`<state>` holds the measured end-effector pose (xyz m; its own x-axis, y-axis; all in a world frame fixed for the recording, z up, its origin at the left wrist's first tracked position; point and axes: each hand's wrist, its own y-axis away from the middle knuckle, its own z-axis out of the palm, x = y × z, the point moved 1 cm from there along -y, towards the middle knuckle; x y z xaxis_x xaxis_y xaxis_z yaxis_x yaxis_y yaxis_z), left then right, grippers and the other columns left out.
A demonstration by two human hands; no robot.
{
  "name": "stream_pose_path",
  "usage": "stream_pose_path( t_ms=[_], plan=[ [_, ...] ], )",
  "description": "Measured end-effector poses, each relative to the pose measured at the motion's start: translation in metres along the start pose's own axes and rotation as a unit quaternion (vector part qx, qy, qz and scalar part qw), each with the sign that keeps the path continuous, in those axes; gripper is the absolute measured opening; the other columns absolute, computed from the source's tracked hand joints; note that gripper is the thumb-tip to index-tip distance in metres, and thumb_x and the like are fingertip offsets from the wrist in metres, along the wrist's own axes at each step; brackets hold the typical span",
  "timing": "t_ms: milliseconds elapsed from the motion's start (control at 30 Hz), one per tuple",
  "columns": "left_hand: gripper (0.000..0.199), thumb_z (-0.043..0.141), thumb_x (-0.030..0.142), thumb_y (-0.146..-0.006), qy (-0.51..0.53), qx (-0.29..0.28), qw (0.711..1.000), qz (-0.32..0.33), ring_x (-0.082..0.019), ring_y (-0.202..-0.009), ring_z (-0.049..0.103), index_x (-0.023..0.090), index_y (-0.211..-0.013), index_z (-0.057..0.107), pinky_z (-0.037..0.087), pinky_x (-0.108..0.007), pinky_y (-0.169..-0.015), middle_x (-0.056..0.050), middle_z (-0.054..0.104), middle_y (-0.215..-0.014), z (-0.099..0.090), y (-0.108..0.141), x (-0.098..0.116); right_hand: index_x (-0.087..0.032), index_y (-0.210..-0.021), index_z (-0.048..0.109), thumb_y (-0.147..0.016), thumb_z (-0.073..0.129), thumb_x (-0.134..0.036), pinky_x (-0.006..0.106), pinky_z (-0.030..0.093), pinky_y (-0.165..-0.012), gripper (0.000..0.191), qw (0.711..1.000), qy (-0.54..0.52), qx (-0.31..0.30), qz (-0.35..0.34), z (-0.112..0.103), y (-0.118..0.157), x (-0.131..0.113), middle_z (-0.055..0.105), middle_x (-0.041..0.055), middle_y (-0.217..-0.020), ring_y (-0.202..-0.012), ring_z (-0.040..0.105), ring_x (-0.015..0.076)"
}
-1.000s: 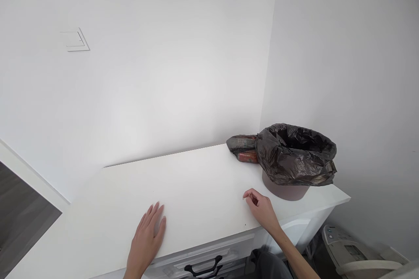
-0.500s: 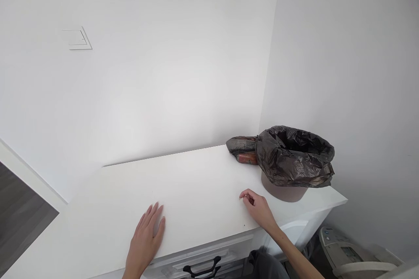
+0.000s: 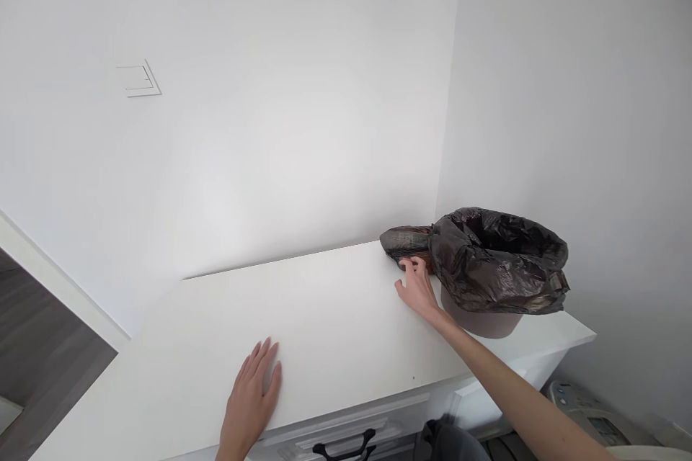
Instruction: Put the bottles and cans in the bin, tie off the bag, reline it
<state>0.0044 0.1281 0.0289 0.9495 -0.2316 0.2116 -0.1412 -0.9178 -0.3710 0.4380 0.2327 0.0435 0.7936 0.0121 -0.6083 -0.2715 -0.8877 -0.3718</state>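
My left hand (image 3: 251,392) lies flat on the white cabinet top (image 3: 324,317), palm down, fingers out, holding nothing. Toward the wall, my right hand (image 3: 419,292) reaches to a dark plastic-wrapped bundle (image 3: 401,239). Its fingers are bent and apart at the bundle's near side, the thumb held away, and nothing shows in its grip. Whether the fingertips touch the bundle is hard to make out. Just right of it stands a brownish bin (image 3: 486,324) lined with a black plastic bag (image 3: 497,277) folded over its rim; the bag's mouth gapes open.
White walls meet in a corner behind the cabinet, with a light switch (image 3: 141,79) at upper left. Below the top is a drawer with a black handle (image 3: 346,446). A grey appliance with a control panel (image 3: 589,414) stands low at right.
My right hand has moved from the cabinet's front part to the wrapped bundle, and its curled fingers have spread. My left hand stays flat. The view has shifted slightly.
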Motion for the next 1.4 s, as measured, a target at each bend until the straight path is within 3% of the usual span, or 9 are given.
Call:
stream_pose_path(
  t_ms=[133,267,467,600,833,967,1133,1267,1400],
  plan=[
    [0.051,0.042,0.048,-0.101,0.000,0.002,1.000,-0.001,-0.029,-0.147,0.045,0.026,-0.145,0.058,0.039,-0.052,-0.122,-0.003,0.052,-0.156,-0.001,0.001,0.000,-0.014,-0.145,0.043,-0.082,0.054,-0.013,0.053,0.027,-0.118,0.064,0.998,0.057,0.036,-0.001,-0.001,-0.042,-0.006,0.022,0.0234,-0.159,-0.149,0.025,0.0406],
    [0.051,0.041,0.046,-0.102,-0.003,-0.006,1.000,-0.013,-0.028,-0.148,0.044,0.027,-0.146,0.057,0.041,-0.052,-0.121,-0.002,0.051,-0.157,-0.002,0.003,0.000,-0.012,-0.150,0.036,-0.078,0.061,-0.011,0.052,0.026,-0.119,0.076,0.995,0.088,0.036,0.023,-0.002,-0.075,0.001,0.017,0.0252,-0.163,-0.154,0.012,0.0414],
    [0.048,0.042,0.042,-0.102,0.002,-0.005,1.000,-0.014,-0.028,-0.147,0.044,0.029,-0.146,0.056,0.041,-0.052,-0.121,-0.002,0.051,-0.157,-0.003,0.005,-0.001,-0.009,-0.155,0.029,-0.074,0.071,-0.017,0.048,0.043,-0.102,0.092,0.990,0.117,-0.007,0.078,-0.004,-0.095,0.026,0.018,0.0329,-0.160,-0.135,0.046,0.0454],
    [0.048,0.042,0.043,-0.102,0.006,-0.010,1.000,-0.017,-0.028,-0.148,0.044,0.027,-0.145,0.057,0.040,-0.053,-0.121,-0.003,0.051,-0.157,-0.002,0.004,-0.002,-0.013,-0.152,0.041,-0.079,0.068,-0.025,0.050,0.040,-0.101,0.079,0.988,0.144,-0.033,0.054,-0.006,-0.090,0.025,0.038,0.0289,-0.150,-0.131,0.048,0.0467],
    [0.049,0.040,0.045,-0.103,-0.001,-0.011,1.000,-0.019,-0.028,-0.147,0.044,0.026,-0.145,0.056,0.040,-0.052,-0.121,-0.002,0.051,-0.157,-0.003,0.004,-0.003,-0.020,-0.155,0.042,-0.092,0.061,-0.044,0.047,0.044,-0.094,0.071,0.986,0.130,-0.091,-0.052,-0.004,-0.038,-0.022,0.064,0.0215,-0.123,-0.118,0.058,0.0411],
    [0.048,0.041,0.044,-0.102,0.000,0.002,1.000,-0.015,-0.028,-0.146,0.046,0.028,-0.143,0.058,0.041,-0.051,-0.120,-0.002,0.053,-0.156,-0.004,0.005,-0.002,-0.029,-0.155,0.039,-0.100,0.047,-0.054,0.038,0.049,-0.095,0.062,0.986,-0.036,-0.107,-0.126,-0.017,0.015,-0.048,0.062,0.0111,-0.135,-0.122,0.060,0.0298],
    [0.047,0.041,0.043,-0.102,0.000,0.013,1.000,-0.012,-0.028,-0.145,0.047,0.025,-0.141,0.060,0.042,-0.051,-0.120,-0.004,0.056,-0.153,-0.002,0.005,-0.004,-0.025,-0.123,0.059,-0.101,0.043,-0.040,0.038,0.052,-0.092,0.031,0.981,-0.181,0.030,-0.055,-0.024,0.079,-0.040,0.064,0.0101,-0.120,-0.111,0.062,0.0254],
    [0.042,0.044,0.038,-0.101,0.012,0.048,0.999,0.011,-0.030,-0.141,0.052,0.023,-0.135,0.062,0.046,-0.055,-0.115,-0.007,0.062,-0.146,0.000,0.008,0.002,-0.024,-0.128,0.054,-0.099,0.041,-0.030,0.040,0.056,-0.089,0.033,0.982,-0.184,-0.005,-0.045,-0.014,0.111,-0.029,0.058,0.0115,-0.126,-0.112,0.063,0.0255],
    [0.032,0.048,0.030,-0.100,0.049,0.115,0.989,0.076,-0.028,-0.129,0.060,0.024,-0.127,0.063,0.054,-0.050,-0.104,-0.009,0.066,-0.135,-0.007,0.014,0.042,-0.024,-0.129,0.053,-0.097,0.042,-0.022,0.036,0.058,-0.083,0.034,0.975,-0.190,-0.067,-0.091,-0.013,0.127,-0.038,0.058,0.0093,-0.119,-0.101,0.066,0.0221]
  ],
)
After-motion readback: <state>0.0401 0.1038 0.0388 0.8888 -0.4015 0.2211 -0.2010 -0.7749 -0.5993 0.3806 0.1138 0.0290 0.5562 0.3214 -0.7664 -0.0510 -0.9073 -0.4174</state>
